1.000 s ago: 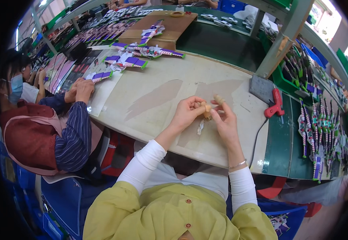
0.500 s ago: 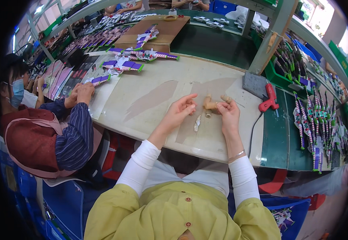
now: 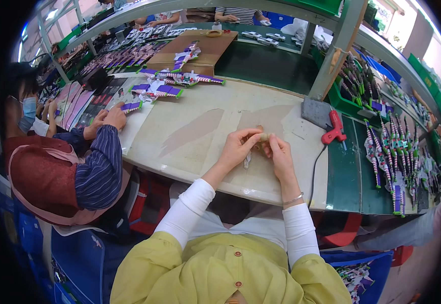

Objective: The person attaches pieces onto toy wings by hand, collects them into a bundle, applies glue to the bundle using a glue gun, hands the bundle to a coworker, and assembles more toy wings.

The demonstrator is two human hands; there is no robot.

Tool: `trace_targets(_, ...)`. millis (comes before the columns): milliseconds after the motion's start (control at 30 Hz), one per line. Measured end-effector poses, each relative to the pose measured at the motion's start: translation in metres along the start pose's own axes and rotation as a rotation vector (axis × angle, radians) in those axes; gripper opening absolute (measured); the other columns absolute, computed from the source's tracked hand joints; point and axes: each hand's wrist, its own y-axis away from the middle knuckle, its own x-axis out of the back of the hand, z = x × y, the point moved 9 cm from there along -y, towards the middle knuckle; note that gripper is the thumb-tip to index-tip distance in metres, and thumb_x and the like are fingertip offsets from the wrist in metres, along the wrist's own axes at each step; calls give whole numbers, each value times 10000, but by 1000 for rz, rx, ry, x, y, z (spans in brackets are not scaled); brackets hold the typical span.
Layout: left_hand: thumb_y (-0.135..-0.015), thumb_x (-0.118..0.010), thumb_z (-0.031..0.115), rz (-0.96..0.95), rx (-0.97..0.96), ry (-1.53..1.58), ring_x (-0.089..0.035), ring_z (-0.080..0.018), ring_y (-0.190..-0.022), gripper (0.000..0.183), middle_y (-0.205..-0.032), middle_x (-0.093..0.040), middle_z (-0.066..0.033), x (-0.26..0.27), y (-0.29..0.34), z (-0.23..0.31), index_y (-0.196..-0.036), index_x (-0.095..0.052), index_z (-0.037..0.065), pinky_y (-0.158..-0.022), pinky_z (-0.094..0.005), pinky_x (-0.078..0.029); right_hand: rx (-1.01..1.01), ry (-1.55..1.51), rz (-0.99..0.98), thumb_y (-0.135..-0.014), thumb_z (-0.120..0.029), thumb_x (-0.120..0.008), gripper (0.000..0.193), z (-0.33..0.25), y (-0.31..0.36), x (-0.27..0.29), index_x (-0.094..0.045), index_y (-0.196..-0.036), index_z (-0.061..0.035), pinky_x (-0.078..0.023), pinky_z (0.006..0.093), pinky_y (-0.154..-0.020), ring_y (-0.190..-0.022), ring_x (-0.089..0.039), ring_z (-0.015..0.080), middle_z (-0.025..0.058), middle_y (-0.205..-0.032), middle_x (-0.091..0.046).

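Over the worktable [image 3: 195, 162], my left hand [image 3: 236, 148] and my right hand [image 3: 280, 155] meet, fingertips pinching a small pale tan, tube-like piece [image 3: 264, 137] between them. Its exact kind is too small to make out. Another tan piece [image 3: 260, 127] shows just behind my fingers, mostly hidden by them. Beneath my left hand, a small crumpled white scrap [image 3: 247, 161] lies on the table.
A red glue gun [image 3: 335, 129] with a black cord rests right, by a grey block [image 3: 316, 112]. Purple-and-white toy winged pieces [image 3: 157, 88] lie far left. A metal post [image 3: 339, 50] rises at far right. A co-worker [image 3: 53, 167] sits close on my left.
My left hand has moved right and closed on the tan piece that my right hand held. My right hand has shifted slightly left and lower. The view has shifted a little.
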Motion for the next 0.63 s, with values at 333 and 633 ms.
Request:
trace_targets(333, -939, -585, 137, 312, 61, -233, -563, -52, -709, 177, -791, -657, -4, 47, 4, -33, -911, -645, -27, -641, -229, -465, -161, -333, 222, -1007, -258, -483, 355, -13, 79, -22, -585, -1195, 25, -472, 262, -751, -915, -636, 146, 75, -1068, -666)
trace_targets(633, -873, -658, 164, 424, 83, -418, -549, -142, -598, 255, -685, -612, -89, 61, -5, -17, -1078, -664, 13, -580, -286, -441, -713, 951, -478, -901, -379, -623, 555, 171, 206, 1, -492, -1337, -61, -484, 431, -926, -1178, -555, 301, 216, -1424, -433)
